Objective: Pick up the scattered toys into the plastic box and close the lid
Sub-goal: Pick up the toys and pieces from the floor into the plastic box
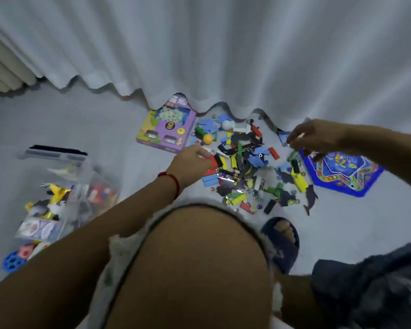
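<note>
A heap of scattered toys (244, 167) lies on the floor by the curtain: coloured blocks, marbles, dark flat shapes, an orange ball (208, 139) and a white ball (226, 125). The clear plastic box (105, 186) stands at the left with toys inside, and its lid (55, 154) is raised at the back. My left hand (190, 163) is at the heap's left edge, its fingers curled round small toy pieces next to a red block (213, 161). Above the heap's right side my right hand (314, 138) hovers with fingers hanging loosely curled; it is blurred.
A purple game box (166, 129) lies left of the heap and a blue game mat (342, 172) lies to its right. A blue holed ball (12, 261) and a pink toy (25, 252) sit beside the plastic box. My knee and slippered foot (282, 243) are in front.
</note>
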Motion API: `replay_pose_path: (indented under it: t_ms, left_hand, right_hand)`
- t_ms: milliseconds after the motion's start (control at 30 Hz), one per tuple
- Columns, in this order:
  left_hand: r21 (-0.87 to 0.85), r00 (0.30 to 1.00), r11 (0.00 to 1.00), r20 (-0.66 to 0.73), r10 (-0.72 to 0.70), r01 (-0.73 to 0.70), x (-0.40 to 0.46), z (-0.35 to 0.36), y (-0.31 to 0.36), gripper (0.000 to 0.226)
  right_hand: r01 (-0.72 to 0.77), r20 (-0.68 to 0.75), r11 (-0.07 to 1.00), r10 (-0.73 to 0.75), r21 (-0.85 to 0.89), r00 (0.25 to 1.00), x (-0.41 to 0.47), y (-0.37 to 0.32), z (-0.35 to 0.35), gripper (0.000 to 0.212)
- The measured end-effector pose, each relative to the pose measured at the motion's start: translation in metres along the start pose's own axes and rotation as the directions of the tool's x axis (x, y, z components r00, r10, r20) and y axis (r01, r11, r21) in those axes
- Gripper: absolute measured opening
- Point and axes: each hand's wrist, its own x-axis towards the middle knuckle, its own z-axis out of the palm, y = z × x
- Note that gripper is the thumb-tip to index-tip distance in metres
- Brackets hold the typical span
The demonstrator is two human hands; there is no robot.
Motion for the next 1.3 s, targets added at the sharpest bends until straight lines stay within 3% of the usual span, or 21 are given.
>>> replay_pose_path:
  t_ms: [133,300,433,600,700,867,967,1300]
  left_hand:
    - [0.265,0.999,0.964,0.041,-0.015,0.003,0.065,0.046,-0.022,0.006]
    - [0.593,0.996,0.8,-0.081,-0.049,0.088,0.134,0.086,-0.066,0.03]
    - [0.62,0.993,0.78,-0.121,-0.016,0.088,0.154,0.104,-0.091,0.061]
    - [0.55,0.99,0.835,-0.132,0.044,0.037,0.173,0.11,-0.102,0.061]
    - [0.533,0.99,0.846,-0.124,0.067,0.009,0.182,0.105,-0.103,0.061]
    - [0.514,0.982,0.856,-0.128,0.138,-0.054,0.192,0.106,-0.096,0.046]
    - [0.507,0.979,0.858,-0.116,0.167,-0.087,0.194,0.105,-0.097,0.043]
    - [0.432,0.992,0.895,0.009,0.124,-0.116,0.197,0.101,-0.083,0.042]
  right_hand:
    - [-0.006,0.097,0.996,0.015,-0.094,0.995,0.047,0.061,0.055,0.04]
    - [0.16,0.148,0.961,-0.128,-0.228,0.981,0.109,0.067,0.103,0.076]
    - [0.201,0.002,0.962,-0.205,-0.185,0.979,0.16,0.054,0.129,0.095]
    - [0.003,-0.151,0.992,-0.022,-0.123,0.988,0.194,0.033,0.153,0.113]
    - [-0.005,-0.213,0.996,-0.015,-0.091,0.977,0.209,0.037,0.157,0.104]
    - [0.096,-0.357,0.994,-0.073,0.048,0.931,0.223,0.049,0.16,0.066]
    - [0.152,-0.417,0.988,-0.127,0.025,0.9,0.226,0.057,0.159,0.052]
    - [0.263,-0.49,0.962,-0.264,-0.073,0.831,0.215,0.071,0.149,0.041]
